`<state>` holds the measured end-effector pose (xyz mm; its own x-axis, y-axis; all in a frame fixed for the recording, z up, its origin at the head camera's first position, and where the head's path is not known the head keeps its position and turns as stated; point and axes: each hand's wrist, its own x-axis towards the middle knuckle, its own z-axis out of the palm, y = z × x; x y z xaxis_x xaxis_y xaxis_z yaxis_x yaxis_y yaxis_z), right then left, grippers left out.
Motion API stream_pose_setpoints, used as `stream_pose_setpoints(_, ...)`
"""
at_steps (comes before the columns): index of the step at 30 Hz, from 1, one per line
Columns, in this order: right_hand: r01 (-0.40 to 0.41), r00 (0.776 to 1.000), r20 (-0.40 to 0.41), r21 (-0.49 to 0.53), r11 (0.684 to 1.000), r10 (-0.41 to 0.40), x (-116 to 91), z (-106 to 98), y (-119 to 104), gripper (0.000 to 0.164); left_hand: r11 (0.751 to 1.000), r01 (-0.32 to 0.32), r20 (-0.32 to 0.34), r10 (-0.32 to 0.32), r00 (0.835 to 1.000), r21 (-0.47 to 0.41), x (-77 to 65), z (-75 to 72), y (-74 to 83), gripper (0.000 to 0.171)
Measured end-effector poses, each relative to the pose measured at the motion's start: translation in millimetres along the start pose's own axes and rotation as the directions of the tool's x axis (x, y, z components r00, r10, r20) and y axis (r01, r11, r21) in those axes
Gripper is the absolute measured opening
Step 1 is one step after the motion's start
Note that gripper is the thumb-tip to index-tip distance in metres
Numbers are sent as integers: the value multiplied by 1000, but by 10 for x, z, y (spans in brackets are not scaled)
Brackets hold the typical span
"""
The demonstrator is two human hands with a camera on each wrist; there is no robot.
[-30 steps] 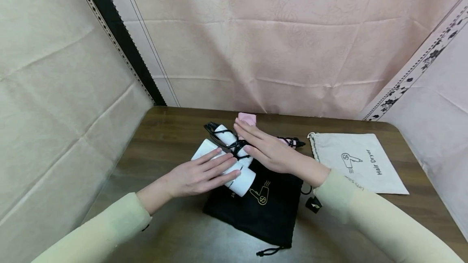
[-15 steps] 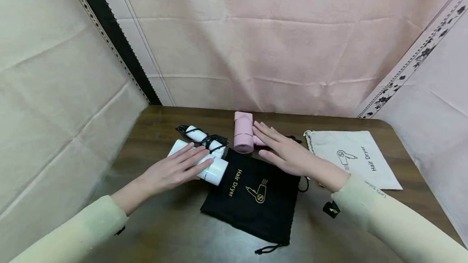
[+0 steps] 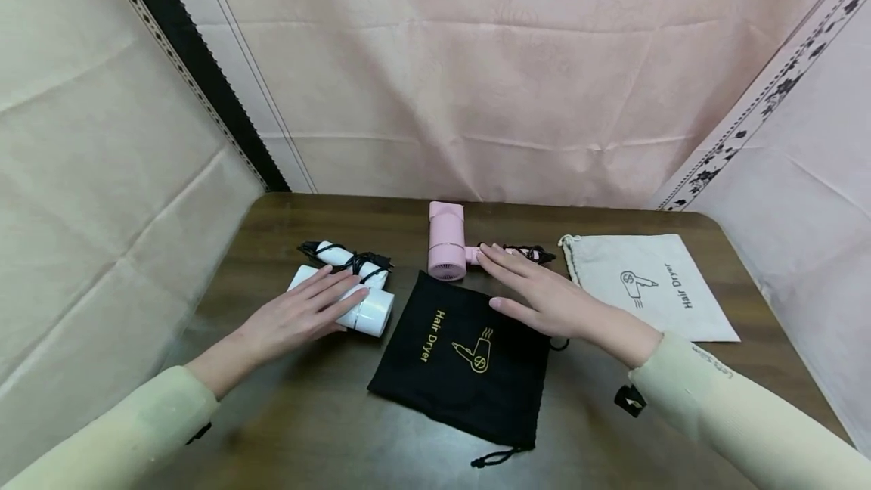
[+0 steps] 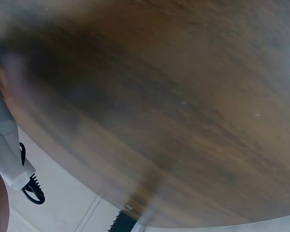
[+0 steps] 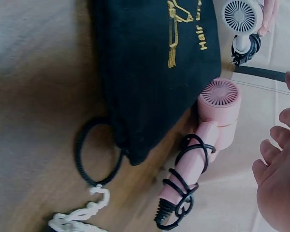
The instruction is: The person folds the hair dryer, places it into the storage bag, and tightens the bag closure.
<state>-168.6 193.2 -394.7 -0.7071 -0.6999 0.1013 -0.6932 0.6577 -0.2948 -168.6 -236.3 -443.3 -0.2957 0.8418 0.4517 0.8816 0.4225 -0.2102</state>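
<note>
So the right hand pokes in from the right edge, fingers bunched up by the angle, with a gap showing between it and the pink dryer, which has a black cord looped messily round its handle. Just beside that is the black bag with gold print, a black drawstring and white rope below it. Up top, the white dryer sits next to the left hand.
</note>
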Motion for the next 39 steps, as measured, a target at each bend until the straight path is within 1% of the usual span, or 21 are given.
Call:
stream_pose_setpoints(4, 6, 1000, 7, -9, 1000, -6, -45, 54, 30, 66, 1000, 4, 42, -3, 999, -17, -73, 43, -29, 51)
stream_pose_setpoints(7, 4, 1000, 21, 4, 1000, -4, -71, 78, 45, 66, 1000, 6, 68, -4, 998, -28, -121, 81, -29, 51)
stream_pose_setpoints(12, 1, 999, 40, 8, 1000, -1, -115, 103, 50, 64, 998, 37, 107, -32, 994, -42, -151, 121, -32, 54)
stream_pose_setpoints(17, 27, 999, 25, 7, 1000, -27, -158, 125, 66, 63, 996, 70, 166, -60, 984, -50, -181, 118, -61, 69)
stream_pose_setpoints(18, 32, 999, 23, 7, 999, -32, -165, 133, 69, 63, 996, 69, 169, -59, 984, -51, -188, 118, -68, 70)
stream_pose_setpoints(20, 39, 999, 26, 5, 999, -39, -182, 149, 76, 62, 997, 60, 161, -51, 986, -53, -205, 127, -85, 65)
stream_pose_setpoints(23, 40, 998, 39, 9, 999, -40, -208, 164, 80, 63, 998, 38, 118, -31, 992, -55, -231, 147, -105, 54)
stream_pose_setpoints(26, 37, 998, 45, 14, 999, -37, -229, 170, 75, 63, 999, 22, 76, -18, 997, -48, -259, 160, -121, 53)
stream_pose_setpoints(28, 35, 998, 43, 14, 999, -35, -241, 167, 70, 63, 999, 16, 67, -14, 998, -39, -278, 155, -131, 53)
stream_pose_setpoints(30, 36, 998, 41, 14, 999, -37, -254, 164, 65, 63, 999, 13, 77, -10, 997, -30, -298, 146, -143, 52)
stream_pose_setpoints(34, 51, 998, 36, 10, 999, -51, -302, 163, 54, 64, 999, 13, 122, -9, 993, -30, -335, 128, -165, 53)
stream_pose_setpoints(39, 84, 996, 11, -29, 996, -84, -384, 188, 53, 63, 999, 14, 163, -6, 987, -43, -343, 109, -187, 53)
